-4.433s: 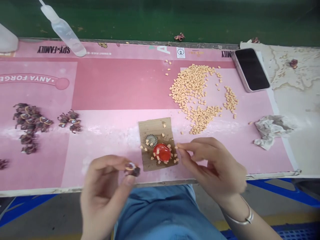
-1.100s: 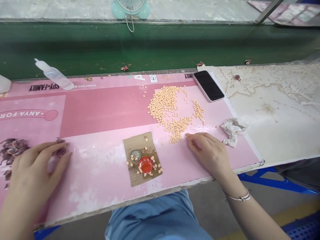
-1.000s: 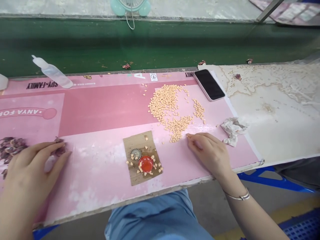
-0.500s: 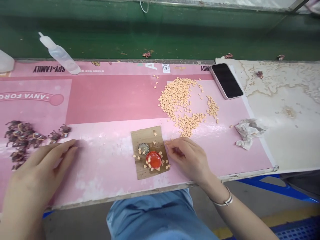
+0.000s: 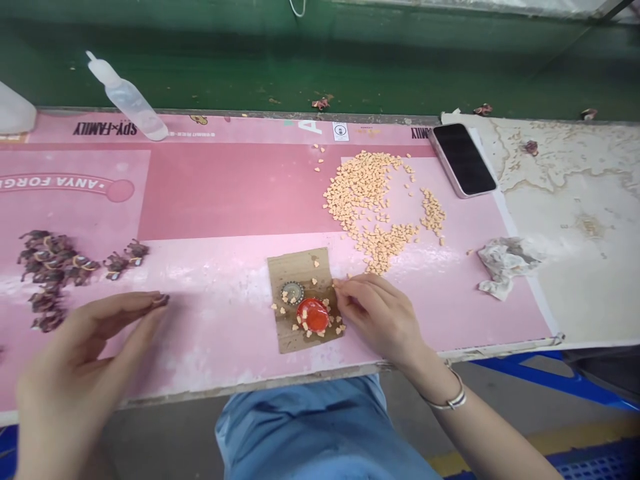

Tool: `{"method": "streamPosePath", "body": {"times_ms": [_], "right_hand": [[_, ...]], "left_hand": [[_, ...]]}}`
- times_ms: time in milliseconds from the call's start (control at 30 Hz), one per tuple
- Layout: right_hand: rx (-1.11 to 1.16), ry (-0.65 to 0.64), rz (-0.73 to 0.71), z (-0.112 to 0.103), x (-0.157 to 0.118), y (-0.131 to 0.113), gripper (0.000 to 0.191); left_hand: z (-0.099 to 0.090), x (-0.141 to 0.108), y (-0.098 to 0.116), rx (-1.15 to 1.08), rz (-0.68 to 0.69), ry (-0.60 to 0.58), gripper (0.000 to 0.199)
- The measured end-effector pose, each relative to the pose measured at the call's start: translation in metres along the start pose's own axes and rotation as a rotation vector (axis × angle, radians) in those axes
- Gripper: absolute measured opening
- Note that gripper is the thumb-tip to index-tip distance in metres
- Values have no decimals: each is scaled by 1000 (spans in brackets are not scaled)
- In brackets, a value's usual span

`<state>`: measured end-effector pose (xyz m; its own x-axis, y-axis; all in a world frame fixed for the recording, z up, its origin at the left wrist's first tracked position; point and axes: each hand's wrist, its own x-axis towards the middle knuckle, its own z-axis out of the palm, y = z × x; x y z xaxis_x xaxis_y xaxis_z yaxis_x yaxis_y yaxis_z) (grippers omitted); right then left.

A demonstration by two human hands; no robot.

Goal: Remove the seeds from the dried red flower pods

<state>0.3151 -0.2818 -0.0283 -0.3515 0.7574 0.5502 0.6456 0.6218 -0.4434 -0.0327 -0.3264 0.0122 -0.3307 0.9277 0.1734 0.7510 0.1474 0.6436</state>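
Observation:
My left hand (image 5: 95,347) pinches a small dark brown piece (image 5: 161,300) between thumb and forefinger, just above the pink mat. Beyond it lies a cluster of small dark brown figures (image 5: 50,267) with light bands. My right hand (image 5: 380,320) is closed in a pinch at the right edge of a piece of brown cardboard (image 5: 295,263); what its fingertips hold, if anything, is too small to make out. On the cardboard are a red round cap (image 5: 315,316), a metal bottle cap (image 5: 292,293) and several small peach-coloured pieces (image 5: 323,333).
A large heap of peach-coloured pieces (image 5: 357,187) spreads behind my right hand. A phone (image 5: 464,161) and a crumpled tissue (image 5: 505,263) lie to the right. A clear squeeze bottle (image 5: 133,107) lies at the back left, before the green belt (image 5: 225,73).
My left hand has come away from the dark figures with a small dark brown piece in its fingertips. My right hand stays by the cardboard. The whole view has shifted slightly.

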Motion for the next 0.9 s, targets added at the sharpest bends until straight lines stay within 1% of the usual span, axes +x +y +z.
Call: {"method": "streamPosePath", "body": {"times_ms": [67,133,233,300,367,467,533,600,667,767,900], "right_hand": [[0,15,2,-1,1,-1,22],[5,43,22,-5,4,-4,24],[45,84,56,-13,12,-15,26],[127,98,80,-21,18,-28,28],[227,86,87,-30,26,-42,31],[327,-7,27,-43,34,-58,43],[361,-60,-17,-49,36,-65,50],[371,-77,-43,-52,35,-67,49],[365,-98,-58,-52,32,-68,44],[352,-107,-69,-46,28,-68,41],[319,-70,-98,-38,22,-67,41]], "left_hand": [[8,-11,25,-135,-65,25,11],[17,-24,49,-295,-137,-3,10],[29,-42,75,-563,-239,-92,14],[38,-50,87,-739,-270,-164,17],[45,-55,96,-917,-294,-270,21],[53,-58,104,-1121,-396,-444,34],[54,-59,106,-1169,-479,-500,34],[53,-60,107,-1188,-512,-513,31],[53,-60,107,-1195,-513,-499,28],[53,-58,107,-1190,-468,-487,21],[54,-57,106,-1195,-414,-517,17]]}}
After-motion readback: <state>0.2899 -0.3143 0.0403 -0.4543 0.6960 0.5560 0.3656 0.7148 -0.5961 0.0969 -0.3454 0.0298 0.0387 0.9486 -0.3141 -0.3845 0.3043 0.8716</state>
